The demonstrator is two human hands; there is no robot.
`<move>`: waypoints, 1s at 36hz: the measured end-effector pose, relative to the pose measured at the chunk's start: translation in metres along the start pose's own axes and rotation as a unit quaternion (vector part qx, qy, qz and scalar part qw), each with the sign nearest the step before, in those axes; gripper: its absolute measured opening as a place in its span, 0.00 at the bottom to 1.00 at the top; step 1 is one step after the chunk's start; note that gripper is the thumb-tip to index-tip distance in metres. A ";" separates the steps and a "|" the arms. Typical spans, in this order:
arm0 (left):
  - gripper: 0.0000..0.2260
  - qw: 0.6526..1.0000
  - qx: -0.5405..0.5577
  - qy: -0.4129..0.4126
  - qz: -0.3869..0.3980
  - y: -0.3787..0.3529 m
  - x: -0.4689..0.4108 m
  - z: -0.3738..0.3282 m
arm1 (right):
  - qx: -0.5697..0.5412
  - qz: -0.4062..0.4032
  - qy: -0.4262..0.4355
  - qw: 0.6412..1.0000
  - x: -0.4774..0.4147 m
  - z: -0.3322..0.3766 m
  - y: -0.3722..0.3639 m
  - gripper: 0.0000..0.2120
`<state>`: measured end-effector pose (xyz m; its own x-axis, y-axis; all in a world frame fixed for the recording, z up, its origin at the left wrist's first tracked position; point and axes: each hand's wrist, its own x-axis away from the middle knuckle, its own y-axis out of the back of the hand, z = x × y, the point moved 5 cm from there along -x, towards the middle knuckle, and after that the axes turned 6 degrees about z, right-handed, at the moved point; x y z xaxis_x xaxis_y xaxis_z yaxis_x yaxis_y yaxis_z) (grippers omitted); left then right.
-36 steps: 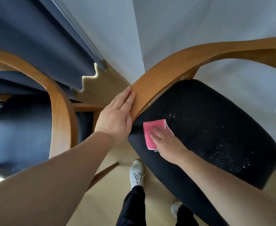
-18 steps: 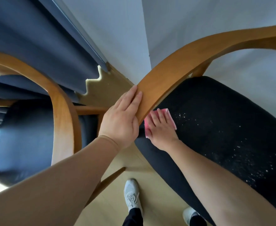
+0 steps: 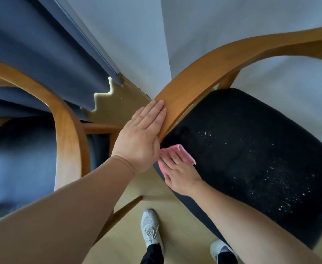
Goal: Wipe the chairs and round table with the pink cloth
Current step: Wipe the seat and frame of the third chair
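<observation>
right grip [image 3: 181, 174], fingers flat, presses the pink cloth [image 3: 186, 153] at the seat [image 3: 242, 149] edge; left grip [image 3: 139, 138] lies flat on the rail [image 3: 204, 77] above the seat. unpinched, the cloth could slip, missing specks [image 3: 282, 180].

Cloth [image 3: 185, 153] under right hand [image 3: 179, 174] on the seat [image 3: 251, 159] — left hand [image 3: 139, 136] (just left) on the rail [image 3: 194, 82].

Curved chair rail [image 3: 204, 73]: wood, smooth, with a soft satin sheen. Seat [image 3: 251, 149]: dark woven fabric, matt, slightly rough, flecked with pale specks. Pink cloth [image 3: 184, 150]: soft matt textile. Curtain [image 3: 42, 54]: blue-grey cloth, matt, in folds. Floor [image 3: 126, 244]: pale wood-look surface, smooth. Shoe [image 3: 149, 225]: grey knit mesh. Wall [image 3: 118, 25]: matt.
</observation>
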<state>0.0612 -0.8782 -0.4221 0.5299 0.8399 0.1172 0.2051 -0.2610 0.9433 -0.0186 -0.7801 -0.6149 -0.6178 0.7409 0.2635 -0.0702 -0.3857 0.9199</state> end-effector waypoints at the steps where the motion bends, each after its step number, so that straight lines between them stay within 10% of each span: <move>1: 0.24 1.000 -0.002 -0.007 0.001 0.000 0.000 -0.001 | 0.010 0.010 0.014 1.000 0.008 0.002 -0.005 0.30; 17: 0.24 0.998 -0.032 -0.039 0.046 -0.001 -0.002 -0.007 | 0.035 0.035 0.093 0.994 0.004 -0.046 0.010 0.30; 36: 0.24 0.997 -0.033 -0.031 0.060 0.001 -0.003 -0.009 | -0.035 0.030 -0.381 0.923 0.019 -0.267 0.074 0.29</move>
<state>0.0528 -0.8767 -0.4183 0.5975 0.7732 0.2124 0.0837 -0.3236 0.9425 -0.2450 -0.9413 -0.6193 0.1061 0.8785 0.4658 -0.1203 -0.4537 0.8830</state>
